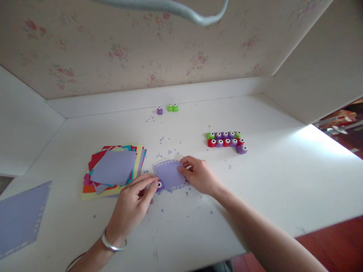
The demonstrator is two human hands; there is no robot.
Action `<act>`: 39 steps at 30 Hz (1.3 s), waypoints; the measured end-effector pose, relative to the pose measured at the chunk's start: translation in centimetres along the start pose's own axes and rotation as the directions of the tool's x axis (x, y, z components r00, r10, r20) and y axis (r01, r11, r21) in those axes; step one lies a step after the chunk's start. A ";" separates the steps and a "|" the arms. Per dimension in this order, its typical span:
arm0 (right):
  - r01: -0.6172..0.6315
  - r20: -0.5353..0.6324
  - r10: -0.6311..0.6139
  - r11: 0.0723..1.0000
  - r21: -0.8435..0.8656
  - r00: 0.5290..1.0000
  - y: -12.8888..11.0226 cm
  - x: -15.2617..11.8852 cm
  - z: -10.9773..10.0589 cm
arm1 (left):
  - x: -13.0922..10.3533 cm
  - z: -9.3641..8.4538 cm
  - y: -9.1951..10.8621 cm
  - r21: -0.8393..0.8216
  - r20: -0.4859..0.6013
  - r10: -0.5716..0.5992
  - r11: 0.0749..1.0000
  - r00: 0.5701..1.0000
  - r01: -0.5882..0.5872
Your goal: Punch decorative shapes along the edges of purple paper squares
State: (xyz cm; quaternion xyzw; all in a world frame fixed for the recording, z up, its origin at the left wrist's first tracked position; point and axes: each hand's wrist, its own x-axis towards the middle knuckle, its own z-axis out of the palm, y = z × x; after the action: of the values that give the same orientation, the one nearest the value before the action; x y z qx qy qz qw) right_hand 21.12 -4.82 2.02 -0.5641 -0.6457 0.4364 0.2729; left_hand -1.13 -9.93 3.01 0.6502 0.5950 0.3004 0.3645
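A small purple craft punch (159, 185) is gripped in my left hand (136, 198), set at the lower left corner of a lilac paper sheet (170, 174). Punched holes run along the sheet's top and bottom edges. My right hand (197, 173) pinches the right side of that sheet between thumb and fingers. To the left of the sheet lies a pile of coloured paper, with a lilac piece (115, 166) on top. Tiny lilac cut-outs (170, 152) are scattered around the sheet.
Two rows of purple, red and green punches (226, 139) stand at the right. A purple punch (160, 110) and two green punches (172, 108) sit near the wall. A larger lilac sheet (22, 219) with punched edges lies at far left on the white table (272, 181).
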 end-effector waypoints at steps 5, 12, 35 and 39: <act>0.005 -0.007 -0.006 1.000 -0.017 1.000 -0.1 0.0 0.0 | 0.2 0.5 0.2 -0.118 0.048 -0.118 0.985 0.992 0.123; 0.020 -0.014 -0.020 1.000 -0.011 1.000 0.2 0.0 0.1 | 0.7 0.4 -0.2 -0.150 0.085 -0.145 0.976 0.986 0.157; 0.020 -0.033 -0.022 0.999 -0.047 0.999 0.3 0.0 0.5 | 1.4 0.6 0.2 -0.229 0.158 -0.185 0.949 0.970 0.218; 0.021 -0.033 -0.022 0.999 -0.032 0.999 0.3 0.1 0.5 | 0.9 0.7 0.0 -0.262 0.109 -0.188 0.942 0.976 0.211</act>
State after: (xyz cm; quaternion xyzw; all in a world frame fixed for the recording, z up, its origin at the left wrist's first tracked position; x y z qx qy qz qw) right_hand 20.81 -4.89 1.47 -0.5686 -0.6537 0.4139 0.2794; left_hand -0.49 -9.15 2.63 0.5421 0.5953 0.3140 0.5031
